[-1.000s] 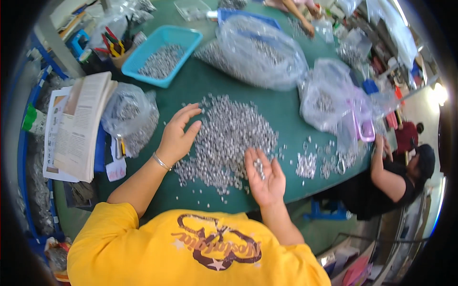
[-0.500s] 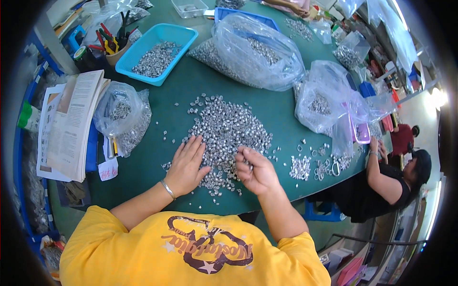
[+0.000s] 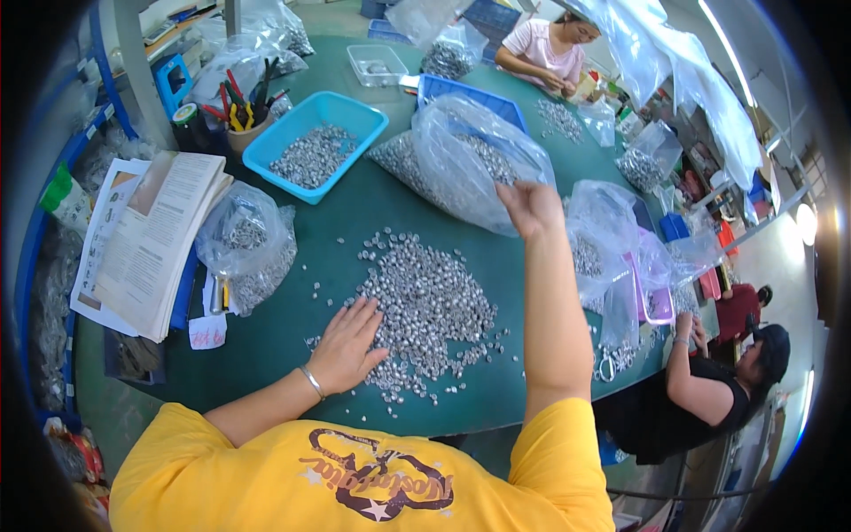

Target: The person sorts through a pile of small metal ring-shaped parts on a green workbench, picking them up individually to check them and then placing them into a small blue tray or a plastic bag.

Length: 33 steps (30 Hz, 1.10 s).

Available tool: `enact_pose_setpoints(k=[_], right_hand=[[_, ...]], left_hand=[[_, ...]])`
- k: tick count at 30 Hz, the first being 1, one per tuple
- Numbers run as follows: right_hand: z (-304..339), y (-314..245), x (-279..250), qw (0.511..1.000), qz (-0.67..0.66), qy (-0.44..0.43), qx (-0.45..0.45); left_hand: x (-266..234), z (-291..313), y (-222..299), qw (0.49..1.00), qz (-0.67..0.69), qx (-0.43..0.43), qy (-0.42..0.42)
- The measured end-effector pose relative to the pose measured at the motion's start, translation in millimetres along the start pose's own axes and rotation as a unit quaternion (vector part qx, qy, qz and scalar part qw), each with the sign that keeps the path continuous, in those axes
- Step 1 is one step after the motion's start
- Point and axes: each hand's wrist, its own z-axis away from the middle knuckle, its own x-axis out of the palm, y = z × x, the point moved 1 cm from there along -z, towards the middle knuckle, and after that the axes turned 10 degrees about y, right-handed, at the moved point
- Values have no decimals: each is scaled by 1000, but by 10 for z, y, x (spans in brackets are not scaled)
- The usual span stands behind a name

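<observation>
A heap of small silvery metal pieces (image 3: 434, 301) lies spread on the green table in front of me. My left hand (image 3: 346, 344) rests palm down against its left side, fingers stretched and slightly apart, holding nothing. My right arm reaches far forward. At its end my right hand (image 3: 534, 209) is over the near right side of a large clear plastic bag (image 3: 461, 160), by the opening. Its fingers are closed together, and what is in them, if anything, is hidden. Similar silvery pieces fill the bag, which leans on a blue tray (image 3: 434, 86).
A turquoise basket (image 3: 377, 124) of metal pieces stands beyond the heap, near a pot of pliers (image 3: 244, 124). Left are a filled bag (image 3: 244, 244) and papers (image 3: 151, 239). More bags (image 3: 589, 222) stand right. Two people (image 3: 541, 53) work at the table, across and right.
My right hand has left the near right edge of the heap and moved forward to the large bag. The left hand stays on the heap. The view has tilted up, showing the person across.
</observation>
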Motion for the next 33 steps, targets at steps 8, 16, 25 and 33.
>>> enact_pose_setpoints(k=[8,16,25,33], right_hand=[[1095,808,-680,838,450,-123,-282],[2100,1713,-961,530,733,-215,-369],[1889,1582,-1024,683,519,-167,-487],[1580,1313,-1320,645,643,9,-412]], left_hand=[[19,-5,-7,1000,13,5,10],[63,17,-69,999,37,-21,33],[60,3,-67,1000,23,-18,10],[54,3,-68,999,23,-21,-9]])
